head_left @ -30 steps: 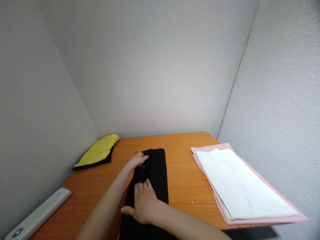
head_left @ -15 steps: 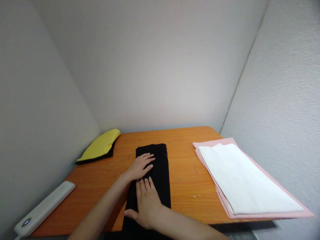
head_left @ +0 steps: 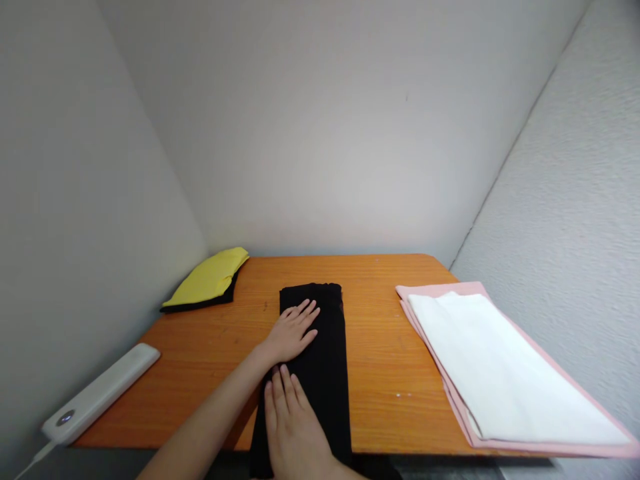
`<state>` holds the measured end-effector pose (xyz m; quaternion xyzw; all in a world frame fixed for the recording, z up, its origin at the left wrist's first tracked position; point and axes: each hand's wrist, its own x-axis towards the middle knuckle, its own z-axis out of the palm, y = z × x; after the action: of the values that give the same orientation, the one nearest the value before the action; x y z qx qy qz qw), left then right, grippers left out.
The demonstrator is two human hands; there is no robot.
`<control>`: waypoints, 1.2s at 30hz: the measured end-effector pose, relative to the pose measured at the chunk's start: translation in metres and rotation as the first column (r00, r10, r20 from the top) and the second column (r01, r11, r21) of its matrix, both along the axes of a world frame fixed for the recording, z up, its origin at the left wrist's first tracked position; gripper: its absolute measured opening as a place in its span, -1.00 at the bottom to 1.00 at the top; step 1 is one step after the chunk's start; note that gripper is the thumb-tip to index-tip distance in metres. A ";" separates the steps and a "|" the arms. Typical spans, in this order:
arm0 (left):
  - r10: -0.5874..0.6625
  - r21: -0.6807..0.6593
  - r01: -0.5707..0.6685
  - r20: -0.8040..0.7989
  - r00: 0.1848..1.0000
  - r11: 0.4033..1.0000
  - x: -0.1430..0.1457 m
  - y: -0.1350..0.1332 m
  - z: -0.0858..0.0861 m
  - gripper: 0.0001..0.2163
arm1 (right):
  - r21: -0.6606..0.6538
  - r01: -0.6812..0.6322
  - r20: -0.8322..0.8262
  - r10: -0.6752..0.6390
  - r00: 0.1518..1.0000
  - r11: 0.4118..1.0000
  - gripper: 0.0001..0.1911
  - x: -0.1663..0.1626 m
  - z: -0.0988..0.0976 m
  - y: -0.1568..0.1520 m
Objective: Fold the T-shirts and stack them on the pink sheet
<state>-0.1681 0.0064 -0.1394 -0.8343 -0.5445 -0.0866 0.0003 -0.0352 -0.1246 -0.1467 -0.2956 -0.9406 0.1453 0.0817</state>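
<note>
A long, narrow folded piece of black cloth (head_left: 327, 360), perhaps trousers, lies on the wooden table (head_left: 385, 347), its near end reaching over the front edge. My left hand (head_left: 293, 331) rests on its upper part, fingers spread and palm down. Closer to me, my right hand (head_left: 295, 420) lies flat on the cloth's left side, fingers stretched forward and side by side. Neither hand grips anything. The cut-off lower frame hides part of my right hand and the cloth's near end.
On the right are a folded white cloth (head_left: 505, 367) and a pink cloth (head_left: 440, 289) beneath it. A yellow folded cloth (head_left: 207, 279) sits on a black one (head_left: 200, 305) at the back left. A white elongated device (head_left: 105, 393) with a cable is at the left edge. Walls enclose the table.
My right hand has slid toward me along the black cloth, away from the left hand. My left hand stays on the upper part. The view has shifted slightly.
</note>
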 end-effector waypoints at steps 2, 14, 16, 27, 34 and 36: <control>0.001 0.008 -0.001 0.005 1.000 1.000 0.000 0.000 -0.001 -0.51 | 0.001 -0.002 -0.009 0.002 1.000 1.000 0.27 0.002 0.005 0.000; -0.051 0.215 -0.002 0.237 0.970 0.977 -0.008 -0.037 0.026 -0.59 | -0.007 -0.361 -0.019 0.361 0.932 0.933 -0.19 0.069 0.029 -0.005; -0.036 0.224 -0.038 0.320 0.947 0.974 -0.020 -0.057 0.030 -0.60 | -0.010 -0.347 -0.019 0.346 0.938 0.938 -0.25 0.098 0.038 0.004; -0.086 0.020 0.084 0.140 0.986 0.996 -0.041 -0.139 0.015 -0.57 | 0.059 -0.119 0.151 0.109 0.983 0.991 -0.01 0.153 0.018 0.021; -0.101 0.047 0.098 0.079 0.992 0.994 -0.050 -0.150 0.008 -0.53 | 0.096 -0.121 0.117 0.110 0.987 0.988 -0.09 0.160 0.009 0.020; -0.136 0.077 0.132 0.050 0.989 0.988 -0.050 -0.155 0.009 -0.52 | 0.079 -0.129 0.142 0.117 0.983 0.988 -0.07 0.165 0.011 0.019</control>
<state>-0.2180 -0.1484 -0.1300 -0.8657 -0.4835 -0.1291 0.0102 0.1302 -0.1052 -0.1358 -0.2421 -0.9660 0.0878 0.0210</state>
